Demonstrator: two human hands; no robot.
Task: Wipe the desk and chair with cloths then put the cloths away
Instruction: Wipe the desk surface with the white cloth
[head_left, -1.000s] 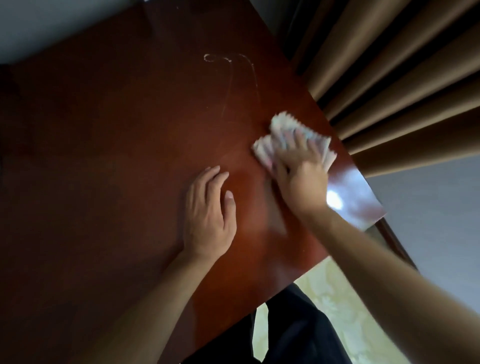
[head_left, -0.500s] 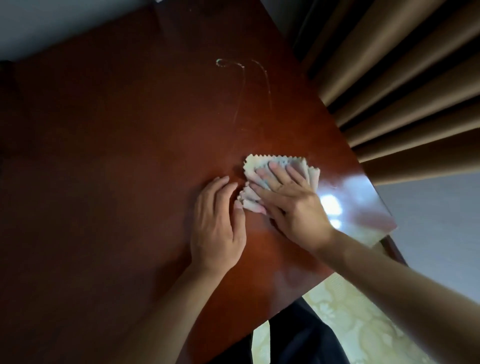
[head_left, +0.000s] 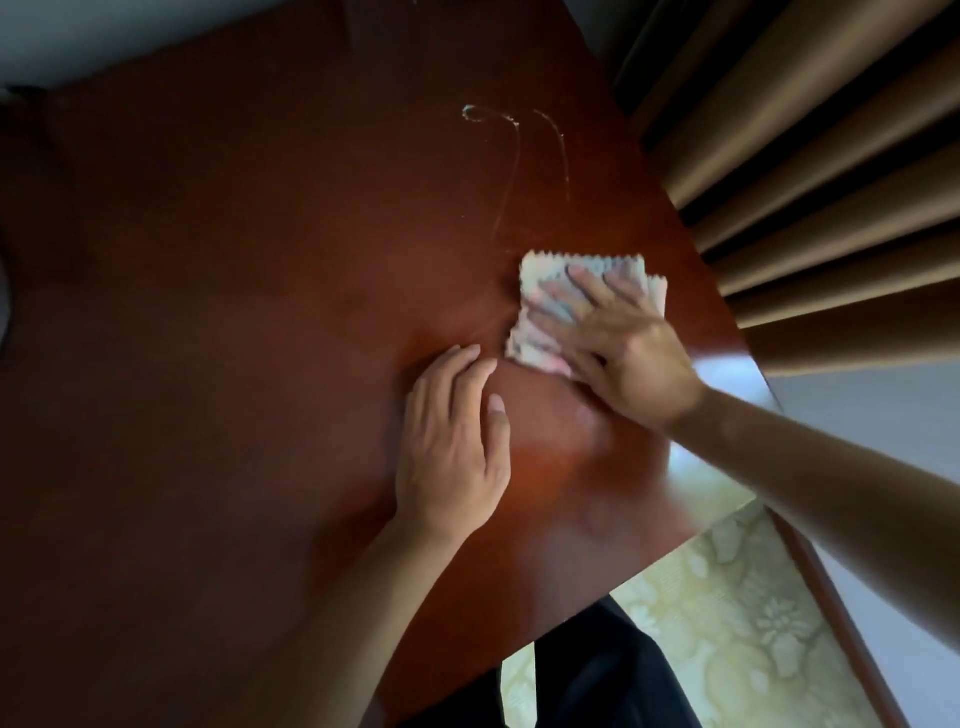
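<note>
A glossy reddish-brown desk (head_left: 260, 312) fills most of the view. A small pale folded cloth (head_left: 535, 343) with zigzag edges lies on it near the right edge. My right hand (head_left: 623, 343) presses flat on the cloth with fingers spread and straight. My left hand (head_left: 452, 447) rests flat on the bare desk top, just left of and below the cloth, not touching it. Thin wet streaks (head_left: 509, 156) curve across the desk beyond the cloth. No chair is visible.
Brown pleated curtains (head_left: 805, 182) hang close along the desk's right edge. A pale patterned floor (head_left: 727, 623) shows below the desk's near corner, with my dark trousers (head_left: 597, 675) there. A grey wall (head_left: 104, 31) runs behind the desk.
My right hand slid the cloth toward the left hand, then back a little right and away. The left hand stayed flat in place.
</note>
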